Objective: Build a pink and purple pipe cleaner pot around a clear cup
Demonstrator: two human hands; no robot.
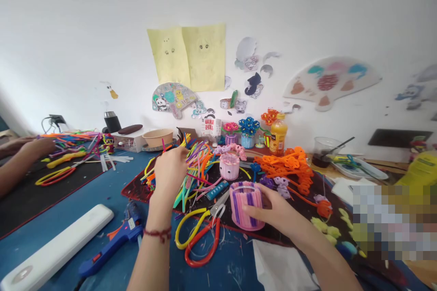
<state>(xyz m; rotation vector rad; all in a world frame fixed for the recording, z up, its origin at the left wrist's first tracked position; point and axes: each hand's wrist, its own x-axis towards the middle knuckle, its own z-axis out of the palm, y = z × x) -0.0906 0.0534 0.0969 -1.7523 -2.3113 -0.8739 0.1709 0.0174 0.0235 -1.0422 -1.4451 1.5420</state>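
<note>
My right hand (273, 211) grips a pink and purple pipe-cleaner cup (246, 204) standing on the dark mat (136, 191). My left hand (170, 173), with a red string round the wrist, reaches into a pile of coloured pipe cleaners (198, 163); its fingers curl down among them and what they hold is hidden. A smaller pink cup with eyes (228, 166) stands just behind. Scissors with yellow and red handles (201, 236) lie in front of the cup.
A blue glue gun (112, 243) and a white case (54, 248) lie at the left on the blue table. Another person's arm (20, 154) works at far left. Orange pipe-cleaner shapes (290, 166), a juice bottle (278, 134) and small flower pots (247, 132) stand behind.
</note>
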